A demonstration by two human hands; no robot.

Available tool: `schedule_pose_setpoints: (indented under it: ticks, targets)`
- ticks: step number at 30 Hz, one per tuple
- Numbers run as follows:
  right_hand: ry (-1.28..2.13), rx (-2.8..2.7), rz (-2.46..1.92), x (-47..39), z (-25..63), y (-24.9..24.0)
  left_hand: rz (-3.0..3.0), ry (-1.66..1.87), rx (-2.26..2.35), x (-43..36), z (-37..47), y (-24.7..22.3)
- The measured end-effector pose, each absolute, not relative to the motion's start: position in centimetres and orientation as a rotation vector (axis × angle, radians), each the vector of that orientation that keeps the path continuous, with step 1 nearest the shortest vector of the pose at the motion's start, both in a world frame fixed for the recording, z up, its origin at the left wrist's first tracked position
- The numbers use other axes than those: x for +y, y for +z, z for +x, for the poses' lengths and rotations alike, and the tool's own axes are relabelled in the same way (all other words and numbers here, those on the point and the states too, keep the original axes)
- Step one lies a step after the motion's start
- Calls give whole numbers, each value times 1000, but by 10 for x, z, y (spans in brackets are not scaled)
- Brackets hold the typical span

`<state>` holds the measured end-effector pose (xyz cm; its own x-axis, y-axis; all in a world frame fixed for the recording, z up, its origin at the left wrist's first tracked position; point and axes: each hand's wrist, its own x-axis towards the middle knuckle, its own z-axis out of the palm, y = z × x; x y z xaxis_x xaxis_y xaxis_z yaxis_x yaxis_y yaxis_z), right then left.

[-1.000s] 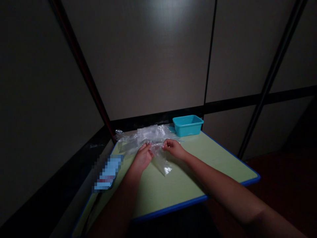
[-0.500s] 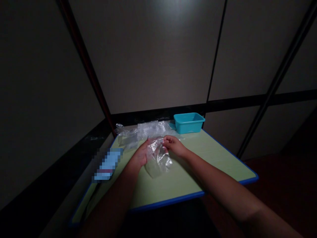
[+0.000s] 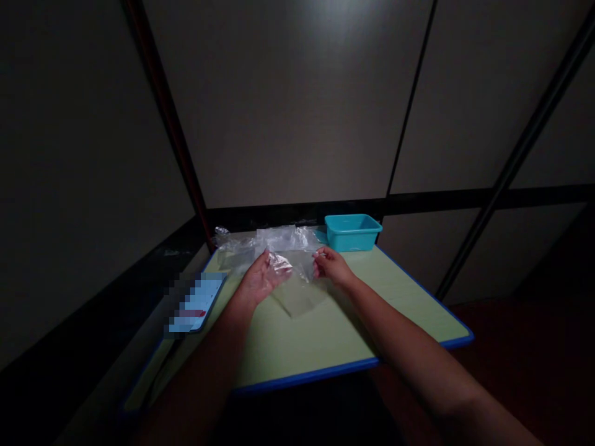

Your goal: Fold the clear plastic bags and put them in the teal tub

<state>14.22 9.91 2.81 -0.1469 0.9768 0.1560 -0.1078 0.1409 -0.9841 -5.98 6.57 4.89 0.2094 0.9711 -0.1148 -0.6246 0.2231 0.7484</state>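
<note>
A clear plastic bag (image 3: 297, 296) hangs between my two hands, above the front middle of the table. My left hand (image 3: 260, 280) grips its left side, thumb up near the top edge and fingers seen through the film. With bent fingers my right hand (image 3: 331, 266) pinches the bag's upper right edge. The film is thin and creased, shiny near the left thumb. Just behind my hands lie more clear plastic bags (image 3: 276, 238) in a loose, overlapping pile.
A turquoise plastic basin (image 3: 353, 240) stands at the table's back right corner. At the left edge lies a phone (image 3: 198, 303), partly blurred out. The pale green table (image 3: 325, 347) has a blue rim. Dark panelled walls (image 3: 297, 124) rise behind it and on the left.
My hands have moved apart, and the bag between them is stretched wider and flatter. My left hand has shifted slightly left and turned its palm more upward. The view has moved a little.
</note>
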Motion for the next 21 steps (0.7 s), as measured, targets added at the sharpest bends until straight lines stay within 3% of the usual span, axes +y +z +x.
schedule_pose_setpoints:
  ticks: [4,9,21]
  targets:
    - [1129,-1513,-1164,103,145,19,745,1050,807,65,-67,51]
    - [1239,-1762,-1284,105,151,13,800,859,1123,69,-72,46]
    - [1646,-2104,-870,90,156,31,946,1044,961,66,-66,41]
